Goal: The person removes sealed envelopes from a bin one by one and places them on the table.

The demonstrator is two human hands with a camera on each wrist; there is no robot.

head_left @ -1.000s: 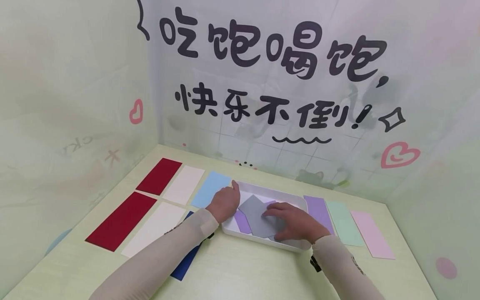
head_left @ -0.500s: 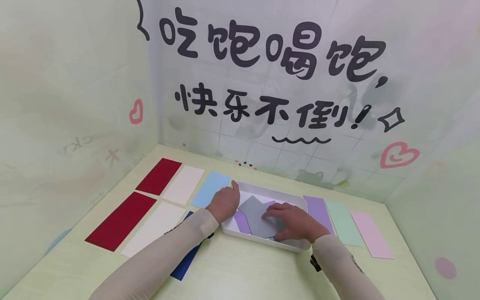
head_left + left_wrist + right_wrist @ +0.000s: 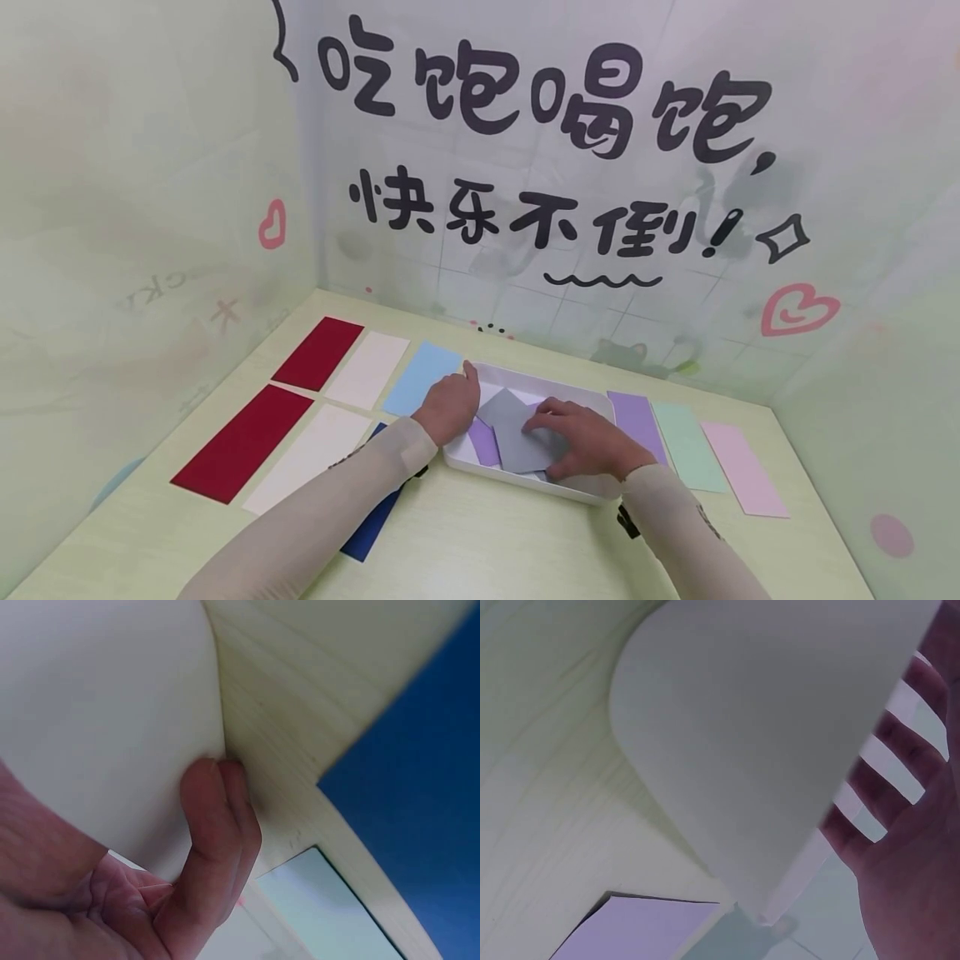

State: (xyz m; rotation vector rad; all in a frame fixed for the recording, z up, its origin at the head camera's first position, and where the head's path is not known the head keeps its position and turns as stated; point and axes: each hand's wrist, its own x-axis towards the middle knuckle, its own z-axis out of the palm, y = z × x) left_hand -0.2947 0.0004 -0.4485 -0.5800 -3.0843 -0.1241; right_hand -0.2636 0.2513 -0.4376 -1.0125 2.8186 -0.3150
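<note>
A white tray lies mid-table, holding grey cards and purple cards in a loose, overlapping pile. My left hand grips the tray's left end, its thumb up at the rim. In the left wrist view, curled fingers press the outside of the tray wall. Over the right half of the tray is my right hand, fingertips on the top grey card and thumb near its front edge. The right wrist view shows that hand's fingers spread, their tips hidden behind the tray wall.
Left of the tray lie two dark red cards, two whitish cards, a light blue card and a dark blue card. To its right are a purple card, a mint card and a pink card. Printed walls enclose the table.
The top grey card has shifted a little against the grey card beneath under my right fingertips. My left hand and the tray have not moved.
</note>
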